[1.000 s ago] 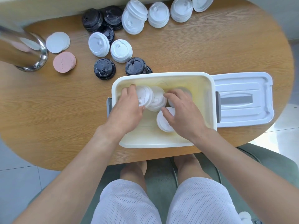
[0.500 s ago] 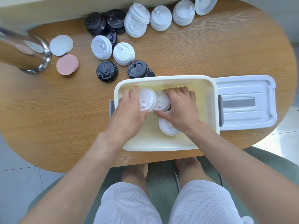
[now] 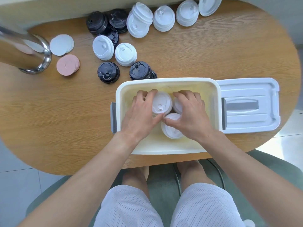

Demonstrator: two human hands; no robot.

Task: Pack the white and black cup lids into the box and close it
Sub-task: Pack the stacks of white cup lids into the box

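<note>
Smooth plastic box point(image 3: 126, 89) around hands; matt wood-grain table point(image 3: 213, 51) beyond; glossy black lids point(image 3: 108, 74), polished metal cylinder point(image 3: 24, 54) far left of hands

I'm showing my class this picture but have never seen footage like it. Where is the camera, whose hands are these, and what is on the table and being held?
The camera sits on a person's head, looking down at their own bare hands. On the wooden table stands an open white box, its box cover lying to its right. The left hand grips a stack of white lids inside the box; the right hand rests over two more white stacks. Behind the box wait white lids and black lids, beside paper discs and a metal container.
</note>
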